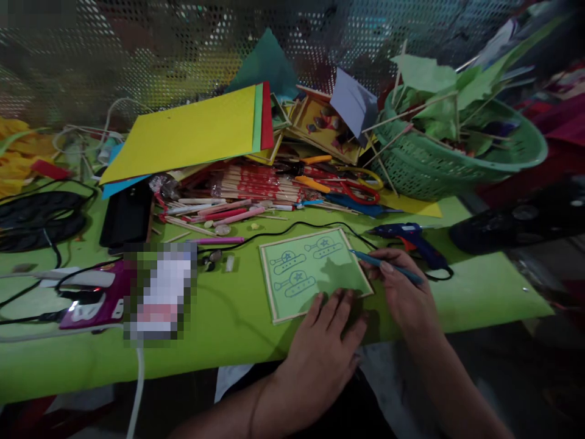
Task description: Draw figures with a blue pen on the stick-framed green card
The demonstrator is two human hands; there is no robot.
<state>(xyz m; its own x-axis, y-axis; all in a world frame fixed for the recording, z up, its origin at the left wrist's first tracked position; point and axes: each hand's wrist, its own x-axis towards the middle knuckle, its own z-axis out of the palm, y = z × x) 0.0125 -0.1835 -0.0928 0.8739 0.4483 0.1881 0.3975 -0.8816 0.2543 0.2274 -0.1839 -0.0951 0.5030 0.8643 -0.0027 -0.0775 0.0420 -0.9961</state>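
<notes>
A light green card (329,277) framed with thin wooden sticks lies on the green table. Three tank-like drawings with stars are on it, two along its top and one at the lower left. My left hand (326,341) rests with spread fingers over the card's lower edge. In my right hand (404,289) is a blue pen (388,266), its tip near the card's upper right edge. A shadow falls on the card's right part.
Behind the card are a heap of sticks (256,186), scissors (361,192) and yellow paper (187,131). A green basket (425,164) and a glue gun (411,235) are at the right. A phone (164,292), a power strip (98,299) and cables lie left.
</notes>
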